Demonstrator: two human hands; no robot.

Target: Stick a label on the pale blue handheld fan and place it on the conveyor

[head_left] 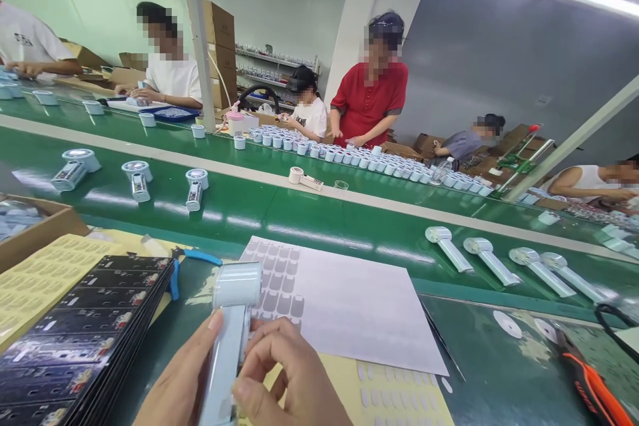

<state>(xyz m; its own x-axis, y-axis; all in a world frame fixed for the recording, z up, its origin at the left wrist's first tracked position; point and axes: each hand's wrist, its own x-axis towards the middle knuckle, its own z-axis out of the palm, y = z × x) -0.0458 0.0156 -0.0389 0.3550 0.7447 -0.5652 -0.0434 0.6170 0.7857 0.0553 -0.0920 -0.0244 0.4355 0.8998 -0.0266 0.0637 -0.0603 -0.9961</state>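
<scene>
My left hand (182,379) grips the handle of a pale blue handheld device (230,319) with a round head, held upright over the bench. My right hand (284,373) pinches at the side of that handle, fingers curled against it. Just beyond lies a white sticker sheet (349,309) with grey oval labels at its left edge, partly peeled. A yellow backing sheet (394,396) with more oval labels lies under it.
A stack of black printed cards (84,333) sits at the left, with blue-handled pliers (192,259) behind. Several finished devices (492,261) lie on the green conveyor (299,213). An orange-handled tool (592,389) lies right. Other people work across the belt.
</scene>
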